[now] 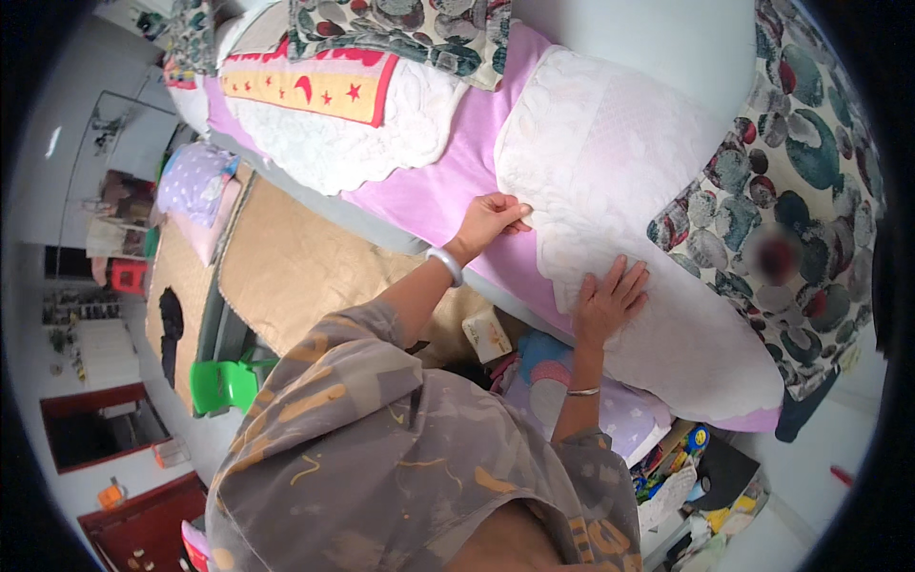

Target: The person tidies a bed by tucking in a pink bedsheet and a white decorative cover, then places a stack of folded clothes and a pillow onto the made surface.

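My left hand (498,219) pinches the scalloped edge of a white quilted cover (607,150) between thumb and fingers. This cover lies over a seat-like piece of furniture, on top of a pink-purple cloth (450,182). Flat on the same white cover rests my right hand (610,300), palm down with its fingers spread. Another white quilted cover (357,143) lies farther left on the pink-purple cloth, partly under a yellow and red towel (314,89) with stars and a moon.
Round-patterned fabric (779,193) drapes along the right; a similar patterned piece (429,32) lies at the top. Left stand a tan-matted bed surface (300,250), a purple dotted pillow (196,182) and a green plastic chair (225,382). A tissue pack (487,336) lies near my body.
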A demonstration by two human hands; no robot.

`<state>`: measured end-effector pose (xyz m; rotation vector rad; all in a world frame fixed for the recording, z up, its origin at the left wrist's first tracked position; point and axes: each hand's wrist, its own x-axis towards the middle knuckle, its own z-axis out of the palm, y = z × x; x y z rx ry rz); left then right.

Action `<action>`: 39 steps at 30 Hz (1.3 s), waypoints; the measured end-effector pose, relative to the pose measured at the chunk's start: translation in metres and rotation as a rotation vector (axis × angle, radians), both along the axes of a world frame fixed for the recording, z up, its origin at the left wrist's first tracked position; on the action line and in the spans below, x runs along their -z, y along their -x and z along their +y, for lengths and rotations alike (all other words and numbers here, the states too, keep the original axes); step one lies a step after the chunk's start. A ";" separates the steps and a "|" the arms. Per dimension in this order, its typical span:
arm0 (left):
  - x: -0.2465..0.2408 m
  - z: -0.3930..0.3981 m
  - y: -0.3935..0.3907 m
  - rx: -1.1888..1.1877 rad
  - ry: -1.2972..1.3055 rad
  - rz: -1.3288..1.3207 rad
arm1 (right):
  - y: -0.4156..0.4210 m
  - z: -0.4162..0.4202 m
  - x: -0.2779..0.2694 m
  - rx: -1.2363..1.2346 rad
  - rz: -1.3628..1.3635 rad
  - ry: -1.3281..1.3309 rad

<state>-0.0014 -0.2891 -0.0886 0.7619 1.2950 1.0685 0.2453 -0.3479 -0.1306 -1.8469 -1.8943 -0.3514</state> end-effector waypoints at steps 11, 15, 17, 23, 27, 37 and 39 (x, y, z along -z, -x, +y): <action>-0.038 0.019 0.026 -0.154 -0.151 -0.440 | 0.122 0.042 -0.141 -0.362 0.240 -0.214; -0.038 0.031 0.026 -0.236 -0.163 -0.367 | 0.157 0.120 -0.166 -0.264 0.049 -0.232; -0.038 0.029 0.025 -0.283 -0.192 -0.377 | 0.156 0.157 -0.154 -0.255 -0.071 -0.151; -0.032 0.026 0.029 -0.296 -0.214 -0.243 | 0.160 0.181 -0.145 -0.308 -0.311 -0.160; -0.010 0.023 0.034 -0.358 -0.231 -0.309 | 0.170 0.180 -0.141 -0.304 -0.410 -0.080; -0.093 -0.006 0.140 -0.254 -0.899 0.668 | 0.182 0.174 -0.137 -0.138 -0.514 -0.033; -0.095 0.000 0.169 -0.155 -0.917 0.915 | 0.189 0.172 -0.140 -0.169 -0.504 -0.020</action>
